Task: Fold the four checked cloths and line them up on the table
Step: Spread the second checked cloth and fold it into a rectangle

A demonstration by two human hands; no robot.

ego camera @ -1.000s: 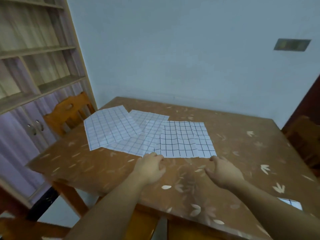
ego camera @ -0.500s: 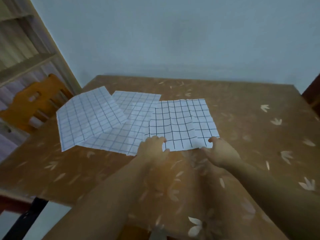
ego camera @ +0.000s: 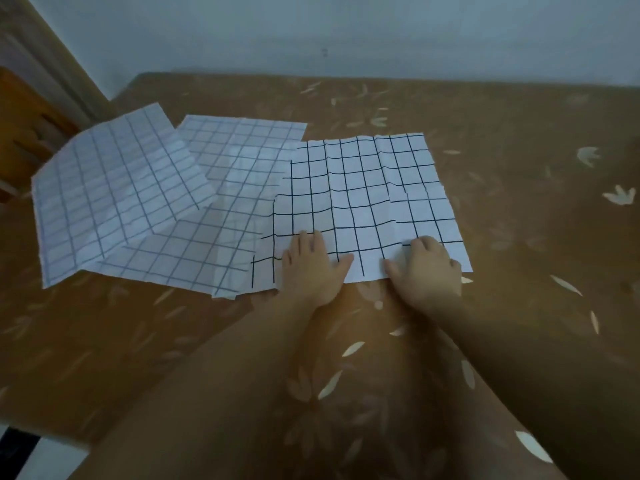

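Observation:
A white cloth with a bold black grid lies flat on the brown table, right of centre. My left hand and my right hand both rest palm down on its near edge, thumbs pointing toward each other on top of the fabric. To the left lie paler grey-checked cloths. One is creased and raised at the far left, one lies behind, and one sits in the middle. They overlap each other, and the black-grid cloth covers the middle one's right side.
The table has a leaf-patterned top, and its far edge meets a pale wall. An orange wooden chair stands at the left side, by a shelf unit. My forearms cross the near part of the table.
The head camera has tipped down and closer. Both hands have moved from the black-grid cloth's near edge onto the cloth itself. The cloths lie as before.

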